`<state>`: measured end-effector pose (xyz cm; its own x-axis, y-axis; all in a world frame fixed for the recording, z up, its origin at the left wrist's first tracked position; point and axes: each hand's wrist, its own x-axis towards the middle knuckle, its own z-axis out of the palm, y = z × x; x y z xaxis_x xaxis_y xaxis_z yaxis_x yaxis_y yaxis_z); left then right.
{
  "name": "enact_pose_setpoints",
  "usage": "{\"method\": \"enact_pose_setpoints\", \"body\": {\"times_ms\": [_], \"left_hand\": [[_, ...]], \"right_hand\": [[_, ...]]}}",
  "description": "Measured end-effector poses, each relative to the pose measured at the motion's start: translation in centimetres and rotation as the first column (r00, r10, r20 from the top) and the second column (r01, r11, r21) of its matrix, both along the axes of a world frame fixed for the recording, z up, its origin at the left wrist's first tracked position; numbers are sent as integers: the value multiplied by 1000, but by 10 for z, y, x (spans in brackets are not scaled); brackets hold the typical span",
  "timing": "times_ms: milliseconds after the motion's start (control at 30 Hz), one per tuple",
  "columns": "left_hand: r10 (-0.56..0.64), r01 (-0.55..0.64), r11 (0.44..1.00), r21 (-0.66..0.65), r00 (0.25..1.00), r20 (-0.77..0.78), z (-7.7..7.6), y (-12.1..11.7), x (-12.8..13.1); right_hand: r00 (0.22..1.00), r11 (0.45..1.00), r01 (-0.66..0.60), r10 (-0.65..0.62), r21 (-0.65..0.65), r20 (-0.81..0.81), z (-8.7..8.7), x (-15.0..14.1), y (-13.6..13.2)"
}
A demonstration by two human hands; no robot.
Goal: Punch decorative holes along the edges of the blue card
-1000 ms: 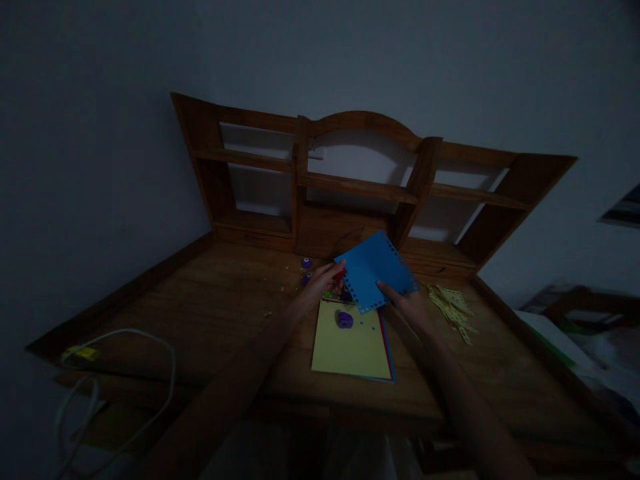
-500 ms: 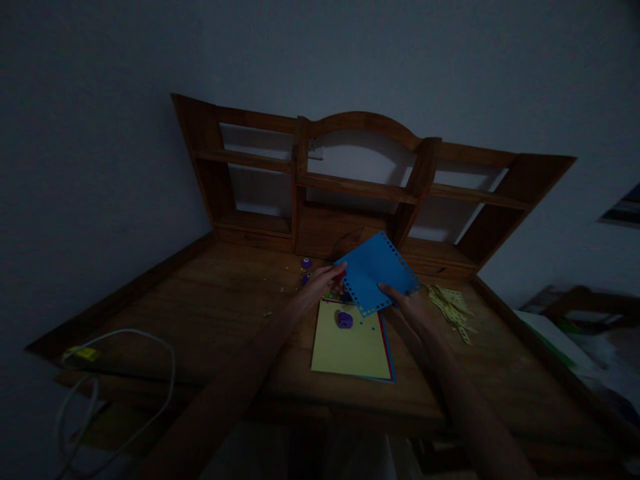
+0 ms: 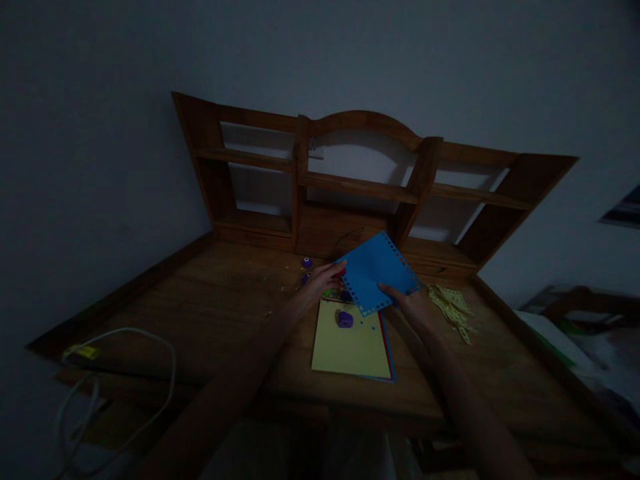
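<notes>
Desk (image 3: 215, 293) spreads frame left. Mid-frame, the right hand (image 3: 409, 305) pinches blue paper (image 3: 370, 270); the left hand (image 3: 325, 279) clasps a red object (image 3: 341, 273) at its left edge. Yellow paper (image 3: 350, 353) lies below, yellow strips (image 3: 453, 307) right.

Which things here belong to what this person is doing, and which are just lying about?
Likely part of it:
blue rectangular paper sheet with hole-lined edges, right hand holding it, left hand at its corner
small red object in that hand, partly hidden
yellow-topped paper stack
chunky purple object

Seemingly lying about:
pale-yellow perforated paper strips
looped white cable
small yellow object
</notes>
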<state>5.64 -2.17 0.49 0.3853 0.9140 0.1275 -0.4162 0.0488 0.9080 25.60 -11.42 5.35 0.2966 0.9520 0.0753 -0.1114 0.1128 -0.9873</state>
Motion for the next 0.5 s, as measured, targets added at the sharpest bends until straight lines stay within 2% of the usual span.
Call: {"method": "enact_pose_setpoints", "body": {"times_ms": [133,500], "left_hand": [[-6,6,1000,14,1000,0,0,-1,0],[37,-36,999,12,997,-69,0,0,0]], "right_hand": [[999,999,0,-2,-41,-42,3,-3,-3],[1000,1000,-11,10,-28,-28,5,-5,-4]]}}
